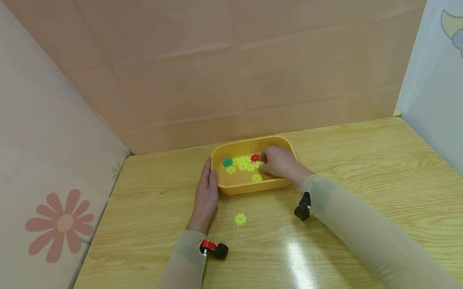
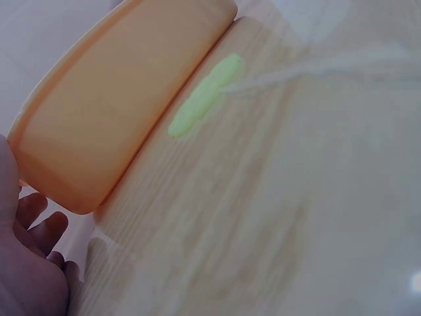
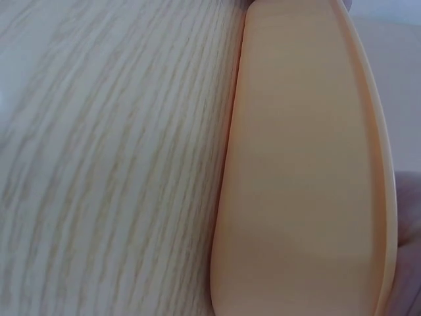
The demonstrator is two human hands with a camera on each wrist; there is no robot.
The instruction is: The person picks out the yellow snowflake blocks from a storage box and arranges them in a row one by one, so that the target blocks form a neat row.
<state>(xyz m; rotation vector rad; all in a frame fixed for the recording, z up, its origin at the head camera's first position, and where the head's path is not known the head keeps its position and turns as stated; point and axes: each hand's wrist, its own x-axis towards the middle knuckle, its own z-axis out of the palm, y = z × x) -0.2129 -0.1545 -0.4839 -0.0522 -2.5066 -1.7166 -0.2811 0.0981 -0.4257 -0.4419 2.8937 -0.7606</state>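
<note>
Near-right of the left hand (image 1: 206, 195) lies a yellow flower (image 1: 240, 219) whose string (image 1: 236, 236) a dragging sleeve (image 1: 171, 281) could snag. That hand, fingers extended, touches the tray (image 1: 251, 187); the right hand (image 1: 280, 161), curled among loose flowers (image 1: 243, 163) inside, hides its grip.

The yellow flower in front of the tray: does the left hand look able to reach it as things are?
Probably yes: the left hand is at the tray's left end, and no object appears to stand between it and the yellow flower.

no readable text, no legible labels or brands, no numbers, no signs in any view
</note>
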